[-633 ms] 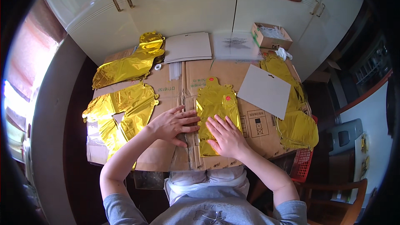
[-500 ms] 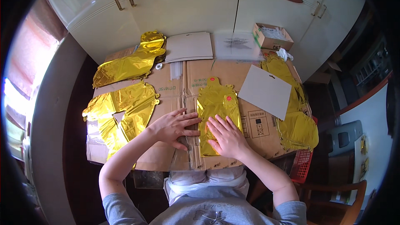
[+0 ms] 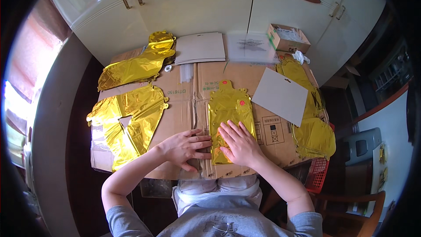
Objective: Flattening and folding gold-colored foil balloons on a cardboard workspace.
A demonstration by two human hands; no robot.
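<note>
A folded gold foil balloon [image 3: 230, 101] with two red round stickers lies flat in front of me on the cardboard-covered table [image 3: 175, 114]. My right hand [image 3: 239, 142] rests on its lower half, palm down, fingers stretched out. Along its left edge, my left hand [image 3: 186, 148] lies flat on the cardboard with spread fingers, their tips at the foil. Another gold foil balloon [image 3: 144, 114], spread out flat, lies to the left. Beyond the right hand is a white card [image 3: 280, 96] with a hanging slot, overlapping a pile of gold foil balloons [image 3: 313, 136].
Further gold foil balloons [image 3: 136, 68] are heaped back left. A stack of grey-white cards [image 3: 200, 48], clear plastic sleeves [image 3: 250, 48] and an open box [image 3: 288, 39] line the back edge. A roll of tape [image 3: 168, 68] and thin white strips [image 3: 186, 73] lie nearby. A red basket [image 3: 318, 173] stands lower right.
My left hand has slid a little toward me along the foil's left edge. The right hand stays on the foil, nearly unmoved.
</note>
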